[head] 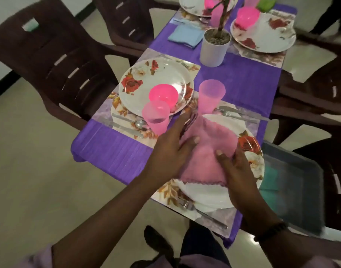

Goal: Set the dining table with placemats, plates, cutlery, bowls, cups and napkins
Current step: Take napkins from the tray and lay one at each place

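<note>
**Pink napkin handled over the near plate**

A pink napkin [208,151] is held over the near plate [252,157], which sits on a floral placemat [169,192] at the near end of the desk [111,149]. The desk is covered by a purple cloth.

Left hand [169,149]: laid on the left edge of the napkin, fingers extended toward the far side, thumb lying across the fabric. The grip is a flat, open-fingered hold; no curl round the cloth is seen.

Right hand [237,171]: placed on the right side of the napkin, thumb on top of the fabric, fingers at the napkin's right edge. Whether those fingers are tucked under the cloth cannot be told. A dark band is worn on that wrist.

A fork [202,213] is noted on the placemat near the plate's near rim. Further cutlery [235,113] lies on the far side of the plate.

Left setting: a floral plate [138,84] carries a pink bowl [163,94]; a pink cup [156,117] stands just beside it on the near side, with a knife and spoon [129,124] to its left. A second pink cup [211,95] stands between the two settings.

Far end: a blue napkin [185,35], a white plant pot [214,47] and two more plates with pink bowls are recorded. Dark chairs [55,55] surround the desk.
</note>
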